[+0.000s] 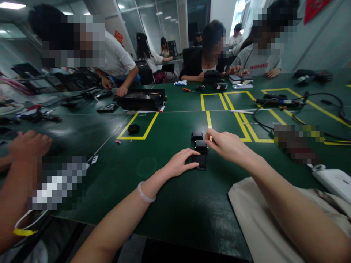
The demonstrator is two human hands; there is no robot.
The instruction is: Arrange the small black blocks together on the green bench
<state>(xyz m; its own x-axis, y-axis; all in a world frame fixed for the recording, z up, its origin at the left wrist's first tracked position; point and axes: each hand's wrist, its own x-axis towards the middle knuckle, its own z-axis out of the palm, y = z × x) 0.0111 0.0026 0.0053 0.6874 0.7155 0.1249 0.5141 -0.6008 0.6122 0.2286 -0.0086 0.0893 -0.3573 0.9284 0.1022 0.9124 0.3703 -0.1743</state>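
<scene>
Three small black box-like pieces stand in a row on the green table (175,197): a far piece (197,136), a middle piece (201,145) and a near piece (200,161). My left hand (181,162) has its thumb and fingers around the left side of the near piece, touching it. Just right of the middle piece, my right hand (226,145) has its fingertips pinched together. Whatever lies between those fingertips is too small or hidden to make out.
Yellow tape (133,138) marks rectangles on the table. A small black part (133,128) lies left, and a large black case (142,99) sits farther back. Black cables (290,100) and beige cloth (252,215) are to the right. A co-worker's hand (30,146) rests at left.
</scene>
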